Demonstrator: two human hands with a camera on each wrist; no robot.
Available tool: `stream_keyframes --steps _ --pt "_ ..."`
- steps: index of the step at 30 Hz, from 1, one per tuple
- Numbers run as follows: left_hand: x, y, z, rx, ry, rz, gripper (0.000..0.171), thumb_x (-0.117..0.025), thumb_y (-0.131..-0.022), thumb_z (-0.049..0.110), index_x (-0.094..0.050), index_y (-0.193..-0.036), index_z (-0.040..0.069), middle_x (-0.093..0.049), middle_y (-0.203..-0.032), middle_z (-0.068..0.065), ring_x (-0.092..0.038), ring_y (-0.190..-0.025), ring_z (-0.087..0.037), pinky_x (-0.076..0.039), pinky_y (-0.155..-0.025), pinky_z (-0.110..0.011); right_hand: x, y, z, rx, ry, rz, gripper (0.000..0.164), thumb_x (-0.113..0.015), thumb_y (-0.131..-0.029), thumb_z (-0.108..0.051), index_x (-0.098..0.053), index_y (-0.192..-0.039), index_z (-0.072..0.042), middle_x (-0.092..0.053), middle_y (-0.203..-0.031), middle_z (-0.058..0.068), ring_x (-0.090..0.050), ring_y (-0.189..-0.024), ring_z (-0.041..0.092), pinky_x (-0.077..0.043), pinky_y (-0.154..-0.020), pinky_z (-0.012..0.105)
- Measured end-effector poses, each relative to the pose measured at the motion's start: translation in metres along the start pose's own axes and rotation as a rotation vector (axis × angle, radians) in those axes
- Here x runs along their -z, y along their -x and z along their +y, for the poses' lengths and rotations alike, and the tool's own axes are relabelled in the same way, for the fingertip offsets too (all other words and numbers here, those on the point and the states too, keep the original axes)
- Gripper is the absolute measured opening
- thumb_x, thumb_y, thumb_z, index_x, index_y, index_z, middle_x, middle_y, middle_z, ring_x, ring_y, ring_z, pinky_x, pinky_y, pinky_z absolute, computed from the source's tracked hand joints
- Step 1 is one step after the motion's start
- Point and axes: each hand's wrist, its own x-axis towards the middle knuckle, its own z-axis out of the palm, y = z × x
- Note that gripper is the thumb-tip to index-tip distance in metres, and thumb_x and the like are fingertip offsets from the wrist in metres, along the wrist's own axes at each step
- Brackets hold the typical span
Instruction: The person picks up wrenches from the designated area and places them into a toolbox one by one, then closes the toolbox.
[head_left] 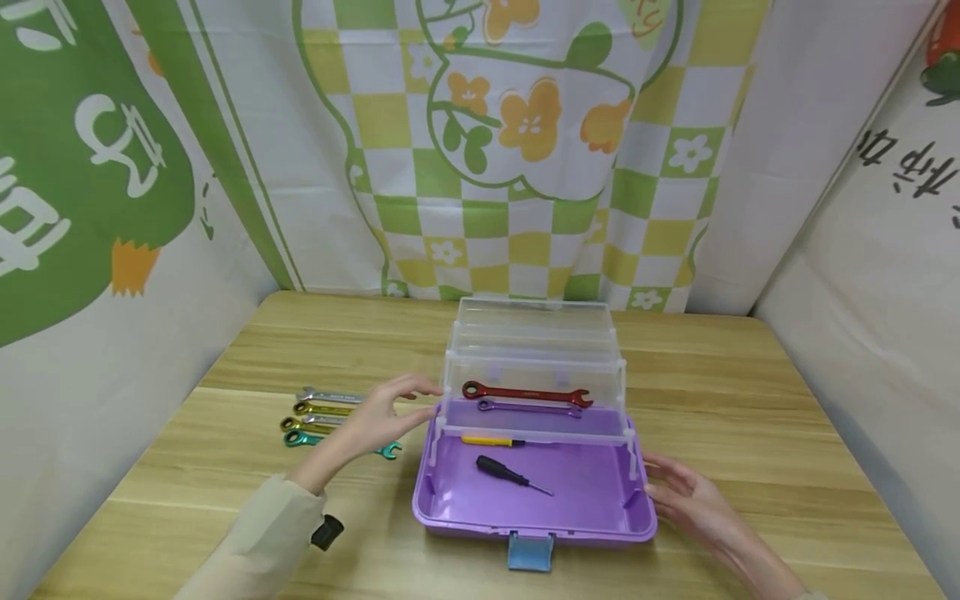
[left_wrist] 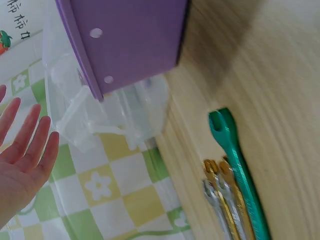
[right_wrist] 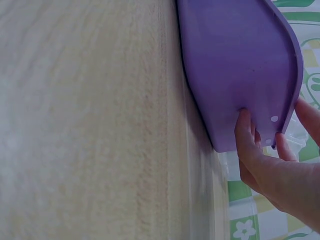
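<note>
An uncovered purple toolbox [head_left: 528,527] stands on the table, its clear plastic trays [head_left: 536,340] raised at the back. In a clear tray lie a red wrench [head_left: 527,393] and a small purple wrench [head_left: 529,408]. A yellow-handled screwdriver [head_left: 487,442] and a black screwdriver [head_left: 502,472] lie in the purple base. My left hand [head_left: 381,415], fingers spread and holding nothing, is beside the trays' left end, fingertips close to the rim. My right hand [head_left: 696,507] touches the toolbox's right side, with fingertips on its outer wall in the right wrist view.
Left of the toolbox, partly behind my left forearm, several wrenches lie side by side, among them a green wrench [left_wrist: 235,150]. A blue latch [head_left: 531,552] hangs at the toolbox's front. Printed curtains [head_left: 517,208] close off the back and sides of the wooden table [head_left: 750,400].
</note>
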Motion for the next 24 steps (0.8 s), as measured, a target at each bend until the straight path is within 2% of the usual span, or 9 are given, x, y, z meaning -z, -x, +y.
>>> stream_keyframes --steps 4,7,11,15,17,20,24 --pt "0.003 0.010 -0.007 0.011 -0.019 0.016 0.022 -0.062 -0.081 0.009 -0.061 -0.103 0.006 -0.060 -0.105 -0.007 -0.055 -0.098 -0.023 -0.046 -0.082 -0.040 0.001 -0.001 0.002 0.012 -0.047 -0.018 0.047 -0.054 -0.085 -0.002 -0.038 -0.129 -0.005 -0.048 -0.124 0.009 -0.056 -0.101 0.013 -0.044 -0.087 0.030" --pt "0.005 0.016 -0.013 0.034 -0.026 0.016 0.023 -0.061 -0.082 0.011 -0.061 -0.105 0.005 -0.060 -0.106 -0.008 -0.055 -0.098 -0.025 -0.045 -0.082 -0.042 0.001 -0.001 0.003 0.016 -0.060 -0.024 0.044 -0.054 -0.085 -0.002 -0.041 -0.126 -0.008 -0.050 -0.122 0.005 -0.056 -0.100 0.013 -0.044 -0.087 0.029" --pt "0.007 0.026 -0.022 0.060 -0.054 0.002 0.025 -0.061 -0.082 0.011 -0.060 -0.105 0.003 -0.059 -0.105 -0.010 -0.055 -0.096 -0.028 -0.045 -0.082 -0.045 0.002 -0.001 0.002 0.021 -0.048 -0.020 0.049 -0.054 -0.085 -0.003 -0.035 -0.130 -0.001 -0.049 -0.123 0.008 -0.056 -0.100 0.014 -0.044 -0.087 0.030" --pt "0.007 0.036 -0.030 0.079 -0.102 -0.035 0.024 -0.062 -0.081 0.010 -0.060 -0.104 0.002 -0.059 -0.105 -0.013 -0.055 -0.097 -0.033 -0.044 -0.082 -0.047 0.002 -0.001 0.002 0.020 -0.041 -0.017 0.048 -0.053 -0.085 -0.002 -0.035 -0.130 -0.001 -0.048 -0.124 0.009 -0.056 -0.101 0.013 -0.044 -0.087 0.030" --pt "0.007 0.041 -0.033 0.108 -0.123 -0.062 0.025 -0.062 -0.081 0.011 -0.060 -0.105 0.004 -0.058 -0.108 -0.016 -0.052 -0.102 -0.037 -0.042 -0.085 -0.050 0.002 -0.001 0.001 0.018 -0.034 -0.014 0.049 -0.053 -0.085 -0.002 -0.034 -0.130 0.001 -0.047 -0.125 0.011 -0.056 -0.101 0.013 -0.044 -0.087 0.030" --pt "0.009 0.048 -0.038 0.153 -0.139 -0.092 0.027 -0.062 -0.081 0.013 -0.059 -0.107 0.004 -0.056 -0.112 -0.018 -0.049 -0.106 -0.039 -0.040 -0.086 -0.053 0.001 -0.001 0.001 0.015 -0.017 -0.012 0.054 -0.052 -0.086 -0.002 -0.025 -0.132 0.008 -0.042 -0.128 0.018 -0.055 -0.101 0.013 -0.044 -0.087 0.030" --pt "0.011 0.055 -0.045 0.168 -0.174 -0.087 0.027 -0.064 -0.079 0.013 -0.060 -0.105 0.003 -0.057 -0.110 -0.018 -0.051 -0.102 -0.037 -0.041 -0.085 -0.052 0.000 -0.001 0.000 0.004 0.000 -0.010 0.060 -0.052 -0.086 -0.003 -0.016 -0.132 0.012 -0.036 -0.131 0.024 -0.055 -0.102 0.013 -0.044 -0.087 0.031"
